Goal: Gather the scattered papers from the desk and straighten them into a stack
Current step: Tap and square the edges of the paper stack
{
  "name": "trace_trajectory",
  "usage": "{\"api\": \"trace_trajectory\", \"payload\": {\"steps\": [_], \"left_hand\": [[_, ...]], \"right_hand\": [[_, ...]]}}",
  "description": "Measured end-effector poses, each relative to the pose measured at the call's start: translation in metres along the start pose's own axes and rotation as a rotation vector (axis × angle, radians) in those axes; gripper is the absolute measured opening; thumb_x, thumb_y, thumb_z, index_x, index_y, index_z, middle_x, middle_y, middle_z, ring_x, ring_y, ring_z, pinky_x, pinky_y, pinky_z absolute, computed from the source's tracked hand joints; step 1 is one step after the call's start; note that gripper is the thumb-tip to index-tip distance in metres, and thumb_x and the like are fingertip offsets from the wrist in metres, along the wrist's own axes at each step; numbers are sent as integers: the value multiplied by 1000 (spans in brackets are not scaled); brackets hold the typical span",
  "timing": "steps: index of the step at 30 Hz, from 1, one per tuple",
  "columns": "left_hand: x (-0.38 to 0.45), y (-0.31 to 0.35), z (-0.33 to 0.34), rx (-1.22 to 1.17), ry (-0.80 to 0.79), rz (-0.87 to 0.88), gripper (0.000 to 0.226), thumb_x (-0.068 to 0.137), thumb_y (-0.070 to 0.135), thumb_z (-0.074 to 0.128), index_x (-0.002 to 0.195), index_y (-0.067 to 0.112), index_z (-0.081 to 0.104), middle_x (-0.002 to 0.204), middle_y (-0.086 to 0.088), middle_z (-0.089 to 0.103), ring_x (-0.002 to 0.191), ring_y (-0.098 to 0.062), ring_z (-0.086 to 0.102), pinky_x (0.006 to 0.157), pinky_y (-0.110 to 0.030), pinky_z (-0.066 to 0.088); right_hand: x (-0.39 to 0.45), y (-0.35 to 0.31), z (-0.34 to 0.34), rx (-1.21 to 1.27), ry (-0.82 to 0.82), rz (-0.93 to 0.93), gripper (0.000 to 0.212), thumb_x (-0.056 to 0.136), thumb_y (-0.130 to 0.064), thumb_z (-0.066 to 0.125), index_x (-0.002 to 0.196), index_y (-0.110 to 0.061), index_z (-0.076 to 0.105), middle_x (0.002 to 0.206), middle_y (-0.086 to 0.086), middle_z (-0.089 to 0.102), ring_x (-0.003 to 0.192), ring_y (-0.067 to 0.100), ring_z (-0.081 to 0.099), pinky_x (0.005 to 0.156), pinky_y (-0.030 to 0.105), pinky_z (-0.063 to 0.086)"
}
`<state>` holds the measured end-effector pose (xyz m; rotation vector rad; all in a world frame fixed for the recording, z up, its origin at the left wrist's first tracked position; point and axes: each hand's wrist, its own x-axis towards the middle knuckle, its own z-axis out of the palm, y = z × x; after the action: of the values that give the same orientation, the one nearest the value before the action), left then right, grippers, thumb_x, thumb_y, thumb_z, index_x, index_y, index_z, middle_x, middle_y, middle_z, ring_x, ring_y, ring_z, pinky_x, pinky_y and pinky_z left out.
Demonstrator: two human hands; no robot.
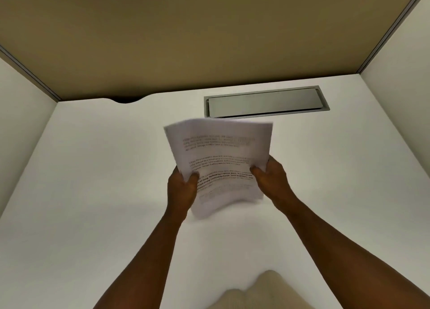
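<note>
The person is holding the papers (pixel 218 159) up in both hands, above the middle of the white worktop (pixel 93 192). The left hand (pixel 182 187) is gripping the left edge of the sheets low down, with the thumb pressing on the front. The right hand (pixel 270 173) is gripping the right edge in the same way. So the papers are sitting between the two hands, and both hands are closing on them.

No loose sheets are showing anywhere else on the worktop, so the gathering part is looking done. The step in hand seems to be the straightening. The sheets are bending and looking blurry, and the far edges are not lining up yet.

Next, the person is likely needing to loosen the grip a little and tap the near edge of the papers down on the worktop, so the sheets are sliding level. Then the sides are needing a gentle squeeze too.

Far behind the papers, a grey metal cover (pixel 265 102) is lying in the worktop, near the tan wall panel (pixel 186 41)
</note>
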<state>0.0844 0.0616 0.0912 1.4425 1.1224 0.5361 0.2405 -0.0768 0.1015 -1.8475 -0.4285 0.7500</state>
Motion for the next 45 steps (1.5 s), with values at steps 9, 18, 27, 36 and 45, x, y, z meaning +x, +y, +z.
{"api": "trace_trajectory", "payload": {"steps": [9, 18, 27, 36, 45], "left_hand": [[1, 15, -24, -230, -293, -256, 42, 84, -7, 57, 122, 12, 62, 115, -10, 72, 105, -33, 68, 89, -48, 56], [-6, 10, -24, -234, -270, -310, 42, 84, -7, 52, 119, 12, 63, 112, -11, 73, 97, -32, 70, 76, -42, 58], [-6, 15, -29, 123, -265, -206, 39, 85, -1, 54, 110, 28, 58, 111, -1, 70, 93, -23, 70, 83, -44, 59], [-1, 53, -30, 605, -596, 56, 35, 87, 17, 52, 122, 25, 54, 112, 1, 67, 89, -20, 70, 79, -44, 60], [10, 57, -49, 568, -438, -1, 23, 86, 26, 69, 107, 29, 58, 94, 5, 73, 78, -14, 72, 63, -26, 52]], "right_hand": [[12, -4, -26, 91, -78, 167, 28, 75, -17, 62, 101, -26, 64, 103, 1, 73, 94, 26, 70, 88, 51, 55], [3, 9, -21, 278, -127, 283, 26, 89, -14, 49, 113, -17, 61, 112, 7, 71, 104, 31, 67, 94, 53, 51], [10, 16, -25, 219, -26, 216, 25, 86, -6, 60, 108, -16, 55, 116, 10, 68, 103, 31, 65, 94, 52, 52], [15, -26, -37, -594, -135, -290, 69, 83, -26, 69, 143, -24, 36, 144, 1, 46, 129, 21, 45, 102, 27, 38], [19, -26, -53, -199, -312, -77, 17, 93, -18, 60, 109, -21, 63, 105, -2, 71, 89, 18, 68, 74, 34, 54]]}}
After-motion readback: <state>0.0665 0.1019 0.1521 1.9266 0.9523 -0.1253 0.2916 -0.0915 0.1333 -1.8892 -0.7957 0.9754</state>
